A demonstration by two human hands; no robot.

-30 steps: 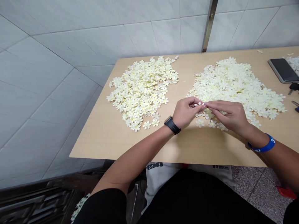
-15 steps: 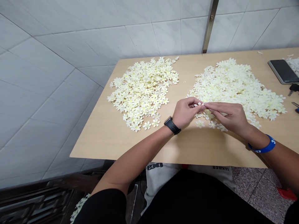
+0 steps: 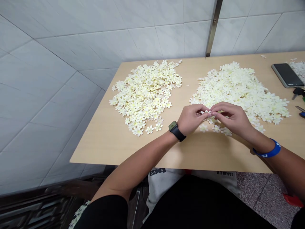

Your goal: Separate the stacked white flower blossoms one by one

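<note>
A small white artificial flower (image 3: 205,112) is pinched between the thumb and fingers of my left hand (image 3: 190,119), which wears a black watch. My right hand (image 3: 232,118), with a blue wristband, meets it fingertip to fingertip; its thumb and fingers close on the flower's right edge. Both hands are over the front of the right flower pile (image 3: 238,84), a broad heap of pale cream blossoms. A few loose flowers (image 3: 216,128) lie on the table just below my right hand. The fingers partly cover the held flower.
Left of my hands, a second flower pile (image 3: 145,92) lies on the wooden table (image 3: 100,136). At the right are a phone (image 3: 288,75), keys (image 3: 297,92) and a blue-handled tool (image 3: 302,114). Tiled wall (image 3: 143,41) borders the table's back.
Both hands have come slightly lower and nearer the table's front. My right fingers have bent more, with the knuckles raised, and the flower stays between the hands.
</note>
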